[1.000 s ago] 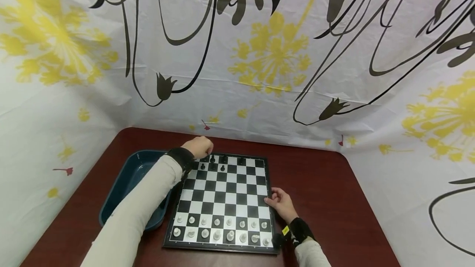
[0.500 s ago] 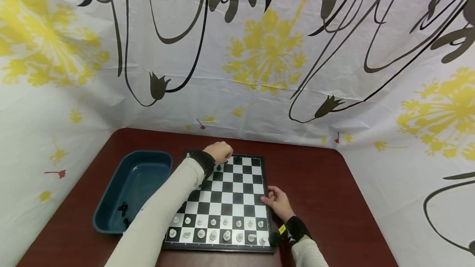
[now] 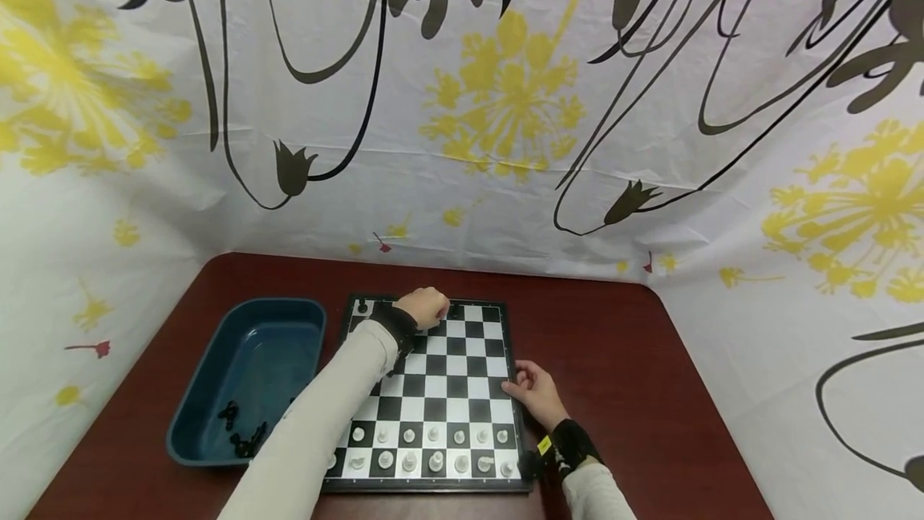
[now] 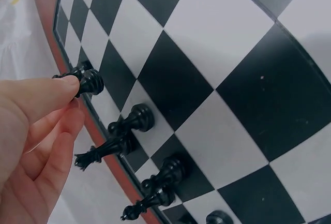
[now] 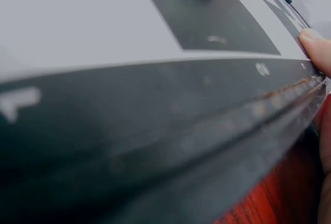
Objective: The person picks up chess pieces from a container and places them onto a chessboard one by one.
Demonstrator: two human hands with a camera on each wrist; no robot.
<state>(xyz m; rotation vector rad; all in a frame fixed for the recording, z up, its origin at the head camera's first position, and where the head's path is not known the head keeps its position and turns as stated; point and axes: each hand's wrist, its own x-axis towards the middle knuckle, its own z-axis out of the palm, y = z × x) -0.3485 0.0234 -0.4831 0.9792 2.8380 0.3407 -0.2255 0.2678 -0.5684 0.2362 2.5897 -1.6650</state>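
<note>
A black-and-white chessboard (image 3: 462, 359) lies on the dark red table. White pieces (image 3: 433, 448) fill its two near rows. My left hand (image 3: 433, 313) reaches over the far row and pinches the top of a black chess piece (image 4: 89, 81) standing at the far edge. Three more black pieces (image 4: 133, 122) stand beside it along that row. My right hand (image 3: 521, 386) grips the board's right edge, with a fingertip (image 5: 315, 48) on the rim. A lone black piece (image 3: 362, 307) stands in the far left corner.
A dark blue tray (image 3: 216, 367) sits left of the board and holds several black pieces (image 3: 241, 433). A flowered white cloth (image 3: 505, 143) walls in the table at the back and on both sides. Bare table (image 3: 621, 375) lies right of the board.
My left hand has moved right along the far row, from the left corner to the middle. My right hand has stayed on the board's right edge.
</note>
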